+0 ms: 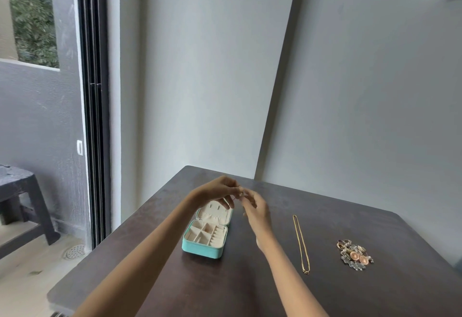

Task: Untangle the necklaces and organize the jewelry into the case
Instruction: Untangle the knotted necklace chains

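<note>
A small teal jewelry case (200, 249) lies open on the dark table (250, 286), its cream compartments showing and its lid tilted back. Above the lid my left hand (220, 190) and my right hand (255, 210) meet, fingertips pinching a tiny silvery piece (242, 194) between them; it is too small and blurred to name. A gold chain necklace (301, 244) lies stretched out straight to the right of my right arm. Farther right sits a pile of mixed jewelry (353, 254) with rings and round copper-coloured pieces.
The table stands in a corner against grey walls (362, 116). To the left are a sliding glass door frame (95, 116), a dark plastic stool (20, 199) and a floor drain (75, 251) on the balcony.
</note>
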A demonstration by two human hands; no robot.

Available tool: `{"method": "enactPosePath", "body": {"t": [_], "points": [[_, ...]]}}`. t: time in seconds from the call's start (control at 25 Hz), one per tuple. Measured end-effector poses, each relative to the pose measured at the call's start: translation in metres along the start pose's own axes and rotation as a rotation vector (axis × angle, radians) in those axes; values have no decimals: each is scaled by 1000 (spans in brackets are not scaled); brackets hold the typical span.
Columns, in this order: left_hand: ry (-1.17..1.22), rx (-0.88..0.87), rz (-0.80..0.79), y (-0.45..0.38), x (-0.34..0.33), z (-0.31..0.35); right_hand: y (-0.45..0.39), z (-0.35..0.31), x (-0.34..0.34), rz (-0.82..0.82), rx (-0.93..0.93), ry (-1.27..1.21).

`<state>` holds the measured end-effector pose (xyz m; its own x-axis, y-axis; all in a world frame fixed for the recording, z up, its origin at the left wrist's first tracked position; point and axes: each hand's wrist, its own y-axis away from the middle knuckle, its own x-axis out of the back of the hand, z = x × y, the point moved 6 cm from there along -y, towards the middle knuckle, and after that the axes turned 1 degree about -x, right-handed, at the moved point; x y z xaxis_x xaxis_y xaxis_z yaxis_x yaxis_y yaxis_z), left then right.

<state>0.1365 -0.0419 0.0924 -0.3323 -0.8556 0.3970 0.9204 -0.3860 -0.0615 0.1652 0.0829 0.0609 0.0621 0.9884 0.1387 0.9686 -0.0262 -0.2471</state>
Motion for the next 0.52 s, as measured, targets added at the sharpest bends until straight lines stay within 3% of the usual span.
{"method": "enactPosePath", "body": {"t": [0.32,0.52], "points": [[-46,39,-31,-4,-22,3,-2,3,38,17,0,-34],[-11,64,87,-8,-24,9,-1,6,54,40,-52,-98]]}}
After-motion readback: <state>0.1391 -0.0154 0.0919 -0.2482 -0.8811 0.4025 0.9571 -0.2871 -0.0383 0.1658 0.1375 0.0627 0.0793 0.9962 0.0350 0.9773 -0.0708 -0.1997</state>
